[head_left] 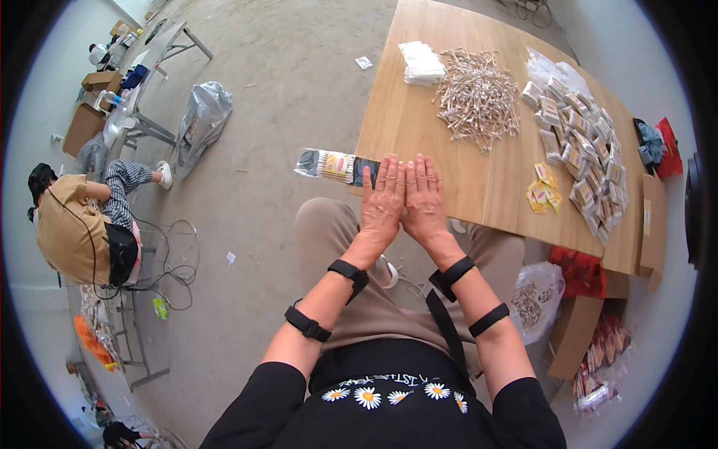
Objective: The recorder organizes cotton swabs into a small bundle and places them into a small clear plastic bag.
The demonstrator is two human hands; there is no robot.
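My left hand (383, 200) and my right hand (424, 198) lie flat side by side at the near left corner of the wooden table (400, 112). Their fingers are stretched out, pointing away from me, and the index fingers almost touch. Left of my left hand, a clear pack of cotton swabs (334, 165) with a yellow label sticks out past the table's edge. A dark flat piece (364, 169) lies between that pack and my left fingers, and my left thumb rests against it. Whatever is under my palms is hidden.
On the table are a loose heap of cotton swabs (479, 97), a stack of white sheets or bags (421, 63), yellow cards (544, 188) and many filled packs (583, 142). Cardboard boxes (576, 337) stand at right. A person (71, 224) sits at far left near a grey bag (203, 120).
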